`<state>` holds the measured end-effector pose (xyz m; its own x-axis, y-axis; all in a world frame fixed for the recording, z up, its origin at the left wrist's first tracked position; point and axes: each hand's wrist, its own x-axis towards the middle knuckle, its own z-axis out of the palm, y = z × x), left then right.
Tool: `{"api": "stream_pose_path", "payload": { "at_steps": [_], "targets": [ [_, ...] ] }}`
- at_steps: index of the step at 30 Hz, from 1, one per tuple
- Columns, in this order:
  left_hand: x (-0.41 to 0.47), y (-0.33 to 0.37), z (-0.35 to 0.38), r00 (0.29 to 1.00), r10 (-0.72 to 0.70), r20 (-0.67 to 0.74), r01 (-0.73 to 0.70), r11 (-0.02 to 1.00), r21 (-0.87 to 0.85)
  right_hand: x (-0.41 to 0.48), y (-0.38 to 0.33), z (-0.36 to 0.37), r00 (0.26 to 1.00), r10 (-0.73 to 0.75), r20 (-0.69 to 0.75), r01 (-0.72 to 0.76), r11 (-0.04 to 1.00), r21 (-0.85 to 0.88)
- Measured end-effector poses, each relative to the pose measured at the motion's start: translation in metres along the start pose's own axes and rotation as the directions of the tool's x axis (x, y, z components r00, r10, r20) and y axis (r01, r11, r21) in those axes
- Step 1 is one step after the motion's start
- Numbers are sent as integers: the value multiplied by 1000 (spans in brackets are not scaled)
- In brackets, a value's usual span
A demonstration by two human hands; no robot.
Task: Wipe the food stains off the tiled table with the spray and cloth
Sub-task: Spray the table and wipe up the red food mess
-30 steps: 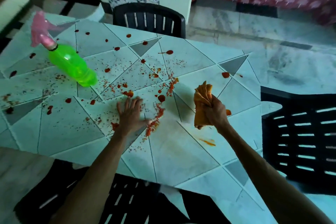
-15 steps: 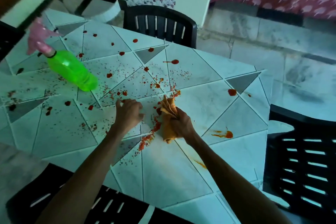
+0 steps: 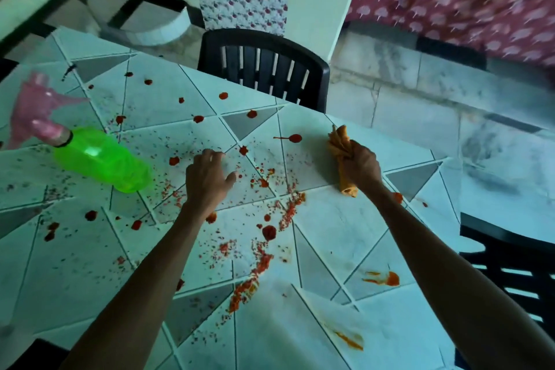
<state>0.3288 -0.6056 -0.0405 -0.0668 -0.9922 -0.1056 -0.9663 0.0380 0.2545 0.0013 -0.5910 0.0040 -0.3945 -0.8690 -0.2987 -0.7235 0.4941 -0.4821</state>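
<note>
I'm wiping the counter [image 3: 333,219].
Right fingers [image 3: 350,155] are clenching the soft, limp cloth [image 3: 338,141] mid-bunch; left fingers [image 3: 210,155] are resting loose, empty.

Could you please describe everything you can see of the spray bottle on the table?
The spray bottle has a translucent bright-green body, seemingly plastic, a dark collar and a blurred pink trigger head. It sits on the tiled table among red stains, at the left, head pointing up-left; whether upright or lying, I cannot tell. Nothing but the table touches it.
</note>
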Motion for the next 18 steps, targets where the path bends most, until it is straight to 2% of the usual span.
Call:
{"api": "stream_pose_path", "payload": {
  "at_steps": [5,12,15,18],
  "targets": [
    [10,-34,8,998,49,49,-49,999,4,-20,-53,51,978,-170,123,172,985,-8],
    [11,-46,9,992,120,40,-121,992,30,-55,-112,113,865,-359,350,341,933,113],
    [13,-50,8,989,148,4,-148,989,31,-49,-122,102,867,-372,331,344,928,140],
    [15,-57,9,984,174,-27,-173,984,28,-32,-124,75,889,-388,244,348,918,192]
  ]
}}
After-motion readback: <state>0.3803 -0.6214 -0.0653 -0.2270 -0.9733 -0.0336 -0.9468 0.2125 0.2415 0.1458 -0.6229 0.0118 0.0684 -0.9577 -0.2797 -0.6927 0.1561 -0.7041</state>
